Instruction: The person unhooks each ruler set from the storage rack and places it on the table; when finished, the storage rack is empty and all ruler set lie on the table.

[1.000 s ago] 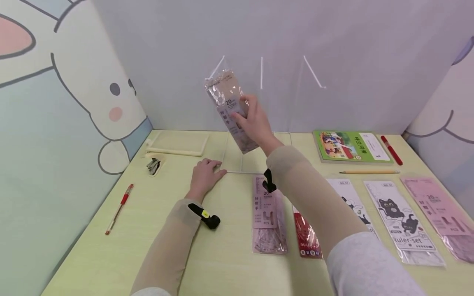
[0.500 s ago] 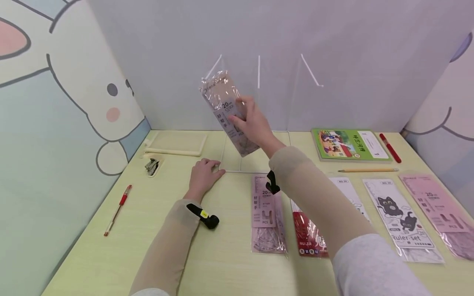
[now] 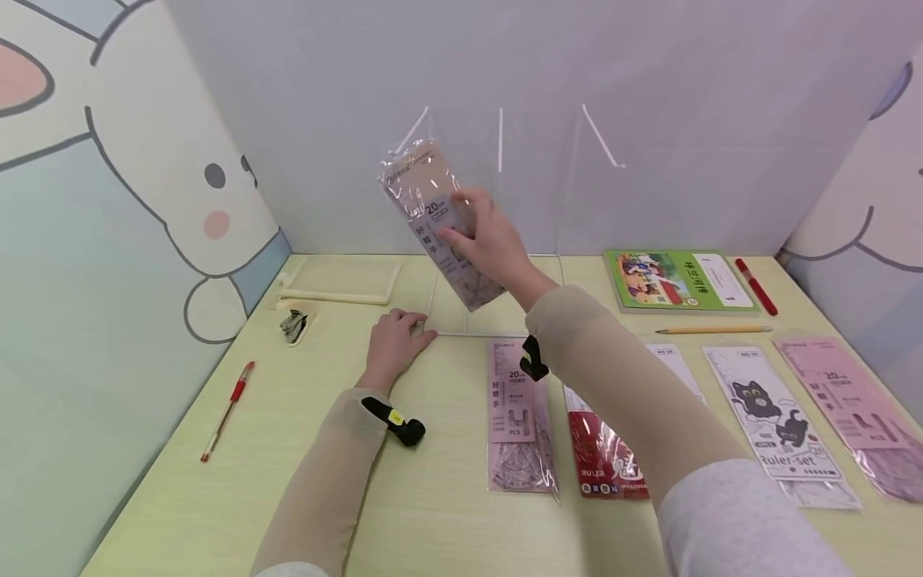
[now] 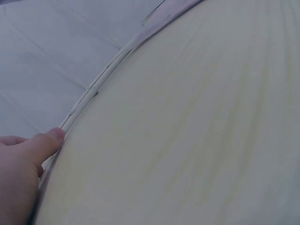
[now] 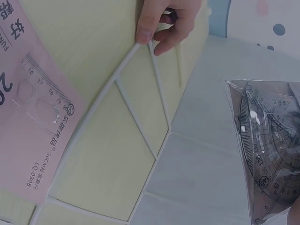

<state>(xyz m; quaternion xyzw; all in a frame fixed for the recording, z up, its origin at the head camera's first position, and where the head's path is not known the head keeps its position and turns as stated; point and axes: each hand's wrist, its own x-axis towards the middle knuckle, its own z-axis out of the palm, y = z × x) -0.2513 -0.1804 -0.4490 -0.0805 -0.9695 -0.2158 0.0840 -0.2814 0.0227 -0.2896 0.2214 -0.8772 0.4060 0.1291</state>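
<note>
My right hand (image 3: pixel 490 240) grips a clear packet of rulers, a ruler set (image 3: pixel 425 192) with a 20 cm label, raised and tilted to the left. Its top overlaps the left prong of a white wire display rack (image 3: pixel 501 140) in the head view; whether they touch I cannot tell. In the right wrist view the packet's protractor end (image 5: pixel 272 136) shows at the right edge. My left hand (image 3: pixel 392 344) rests at the front left corner of the rack's base, where thumb and fingers pinch the wire (image 5: pixel 126 58).
Pink ruler sets (image 3: pixel 515 409) (image 3: pixel 840 393), a red one (image 3: pixel 606 457) and a cat-print one (image 3: pixel 779 417) lie right of centre. Behind them are a pencil (image 3: pixel 714 329), green book (image 3: pixel 671 280) and red marker (image 3: pixel 755 286). At left lie a red pen (image 3: pixel 229 409), mesh pouch (image 3: pixel 342 279) and eraser-like item (image 3: pixel 294 326).
The ruler set in my right hand has shifted slightly left and down near the left prong. My left hand has stayed at the rack's corner. The head view has turned slightly.
</note>
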